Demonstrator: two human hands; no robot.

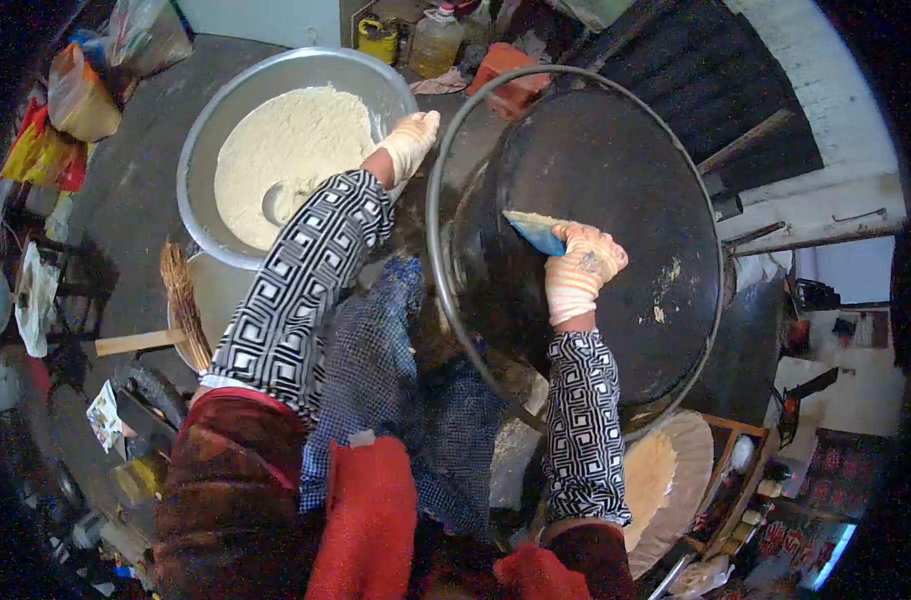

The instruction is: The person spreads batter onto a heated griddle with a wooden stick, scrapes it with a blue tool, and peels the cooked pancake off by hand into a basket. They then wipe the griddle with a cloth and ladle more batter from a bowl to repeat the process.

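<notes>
My right hand (pixel 583 262), in a striped whitish glove, grips a blue scraper (pixel 542 236) with pale batter along its edge. The scraper rests on a large dark round griddle (pixel 616 150) with a few pale crumbs on its right side. My left hand (pixel 412 140), also gloved, is closed beside the right rim of a wide metal basin (pixel 198 150). Whether it holds anything is hidden. Pale batter or dough (pixel 296 140) fills much of the basin, with a metal ladle (pixel 274 203) sunk in it.
A metal hoop (pixel 438 225) rings the griddle. A straw brush (pixel 182 300) lies below the basin. Behind stand a red brick (pixel 506 82), an oil jug (pixel 437 43) and a yellow container (pixel 378 40). A thin pale flatbread (pixel 651 475) lies at lower right. Bags (pixel 81 95) sit at left.
</notes>
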